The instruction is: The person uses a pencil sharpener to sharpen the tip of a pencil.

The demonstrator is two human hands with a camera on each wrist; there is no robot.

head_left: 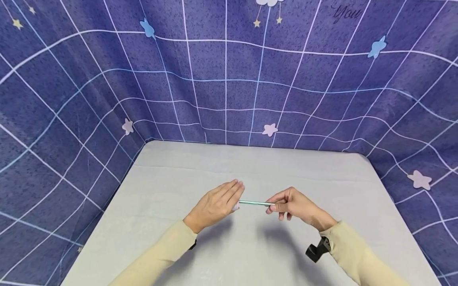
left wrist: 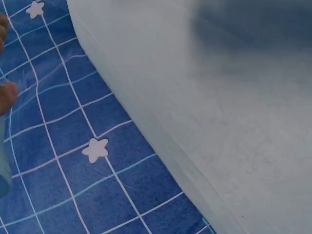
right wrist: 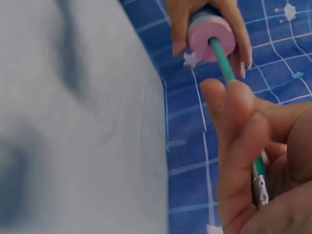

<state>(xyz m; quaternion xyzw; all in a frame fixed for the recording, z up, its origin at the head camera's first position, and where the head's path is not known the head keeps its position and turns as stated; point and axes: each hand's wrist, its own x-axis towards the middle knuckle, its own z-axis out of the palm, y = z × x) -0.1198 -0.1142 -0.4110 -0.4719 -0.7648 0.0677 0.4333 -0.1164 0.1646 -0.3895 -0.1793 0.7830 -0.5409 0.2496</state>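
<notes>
In the head view my left hand [head_left: 216, 201] is over the middle of the table, back of the hand up. It grips a pencil sharpener, mostly hidden there; the right wrist view shows its round pink face [right wrist: 201, 43] with fingers on both sides. A slim green pencil [head_left: 253, 203] runs level between the hands, one end in the sharpener's hole. My right hand [head_left: 295, 204] pinches the pencil between thumb and fingers. Its metal ferrule [right wrist: 261, 190] shows behind those fingers. At the left wrist view's edge, part of the light-blue sharpener body [left wrist: 4, 165] appears below a fingertip.
Beneath both hands lies a table with a pale cover [head_left: 171, 174], the hands' shadows falling on it. A blue curtain [head_left: 236, 91] with grid lines and stars encloses its back and sides. A black wrist camera [head_left: 317, 249] sits on the right wrist.
</notes>
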